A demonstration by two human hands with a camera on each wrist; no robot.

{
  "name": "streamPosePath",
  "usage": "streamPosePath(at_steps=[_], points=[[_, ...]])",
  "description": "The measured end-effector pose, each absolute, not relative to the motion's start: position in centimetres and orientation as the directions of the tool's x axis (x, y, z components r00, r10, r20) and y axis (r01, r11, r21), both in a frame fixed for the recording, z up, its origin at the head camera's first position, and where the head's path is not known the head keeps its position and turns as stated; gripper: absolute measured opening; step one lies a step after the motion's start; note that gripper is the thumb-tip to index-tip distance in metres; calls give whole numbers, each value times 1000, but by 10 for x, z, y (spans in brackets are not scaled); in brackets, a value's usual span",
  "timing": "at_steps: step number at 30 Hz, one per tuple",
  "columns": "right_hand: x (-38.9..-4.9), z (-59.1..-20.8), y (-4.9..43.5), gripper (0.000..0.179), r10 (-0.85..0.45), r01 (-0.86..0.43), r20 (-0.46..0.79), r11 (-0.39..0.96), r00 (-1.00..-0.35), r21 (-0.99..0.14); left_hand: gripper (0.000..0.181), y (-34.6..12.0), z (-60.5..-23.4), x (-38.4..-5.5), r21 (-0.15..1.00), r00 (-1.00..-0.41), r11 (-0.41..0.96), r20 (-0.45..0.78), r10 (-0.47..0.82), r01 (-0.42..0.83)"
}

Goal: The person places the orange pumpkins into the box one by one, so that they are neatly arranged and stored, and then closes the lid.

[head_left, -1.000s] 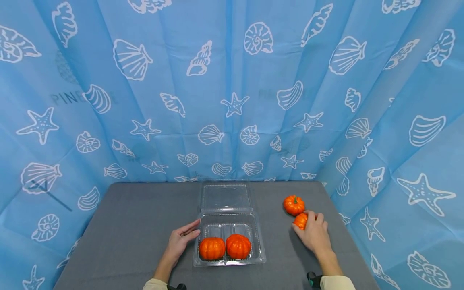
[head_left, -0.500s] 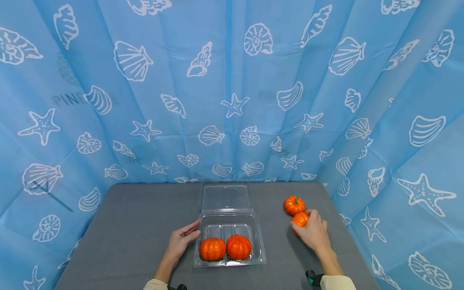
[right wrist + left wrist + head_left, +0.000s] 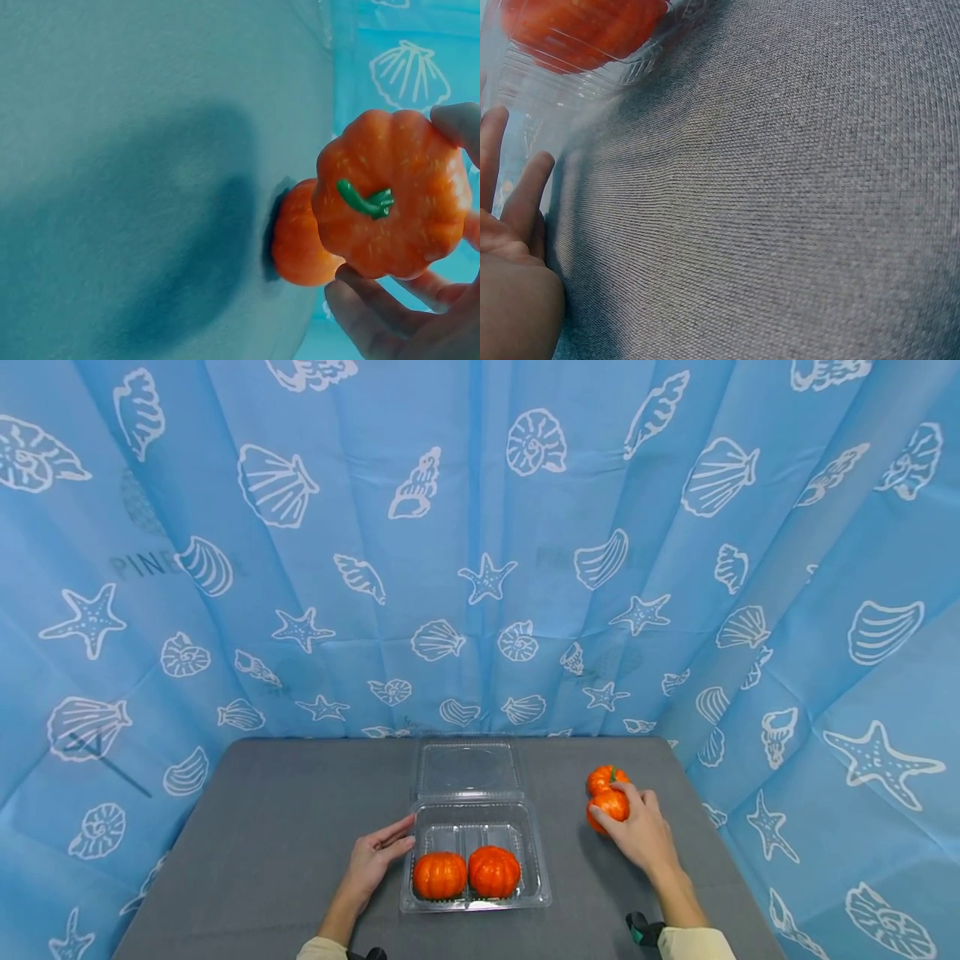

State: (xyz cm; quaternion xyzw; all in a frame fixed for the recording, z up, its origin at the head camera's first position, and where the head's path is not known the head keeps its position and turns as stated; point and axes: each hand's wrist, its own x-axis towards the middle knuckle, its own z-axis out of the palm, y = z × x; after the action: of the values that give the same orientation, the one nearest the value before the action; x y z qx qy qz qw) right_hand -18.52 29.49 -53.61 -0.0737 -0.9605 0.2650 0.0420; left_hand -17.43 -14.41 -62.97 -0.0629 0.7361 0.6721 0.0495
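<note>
My right hand (image 3: 641, 831) grips a small orange pumpkin (image 3: 609, 810) between thumb and fingers. In the right wrist view this pumpkin (image 3: 390, 195) shows its green stem and is lifted off the cloth. Behind it sits another pumpkin (image 3: 603, 777), partly covered by the held one. My left hand (image 3: 370, 860) has its fingers extended, the tips at the left wall of a clear plastic clamshell box (image 3: 536, 860). Inside the box's front part two orange pumpkins (image 3: 439, 876) lie side by side. The left wrist view shows the left hand's fingers (image 3: 529, 187) beside the clear wall.
The box's clear lid (image 3: 468, 767) lies open toward the back of the table. A grey cloth (image 3: 300, 810) covers the table. A blue shell-print curtain (image 3: 480, 527) hangs behind and along both sides.
The right hand has gripped the nearer pumpkin, lifted it and shifted slightly left, so it now overlaps the rear pumpkin. The left hand and the box have stayed in place.
</note>
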Motion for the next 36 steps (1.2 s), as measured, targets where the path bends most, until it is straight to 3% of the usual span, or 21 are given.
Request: streamPosePath(at_steps=[8, 18, 36], points=[[-191, -529, 284, 70, 150, 64, 103, 815, -983, -575, 44, -144, -630, -174, 984, -987, 82, -158, -25, -159], [-194, -517, 265, 68, 140, 71, 53, 751, -989, -657, 44, -142, -627, -173, 982, -987, 96, -160, -26, -162], [-196, -517, 233, 57, 77, -19, 91, 658, -993, -753, 43, -141, -627, -173, 982, -988, 106, -154, -34, -156]])
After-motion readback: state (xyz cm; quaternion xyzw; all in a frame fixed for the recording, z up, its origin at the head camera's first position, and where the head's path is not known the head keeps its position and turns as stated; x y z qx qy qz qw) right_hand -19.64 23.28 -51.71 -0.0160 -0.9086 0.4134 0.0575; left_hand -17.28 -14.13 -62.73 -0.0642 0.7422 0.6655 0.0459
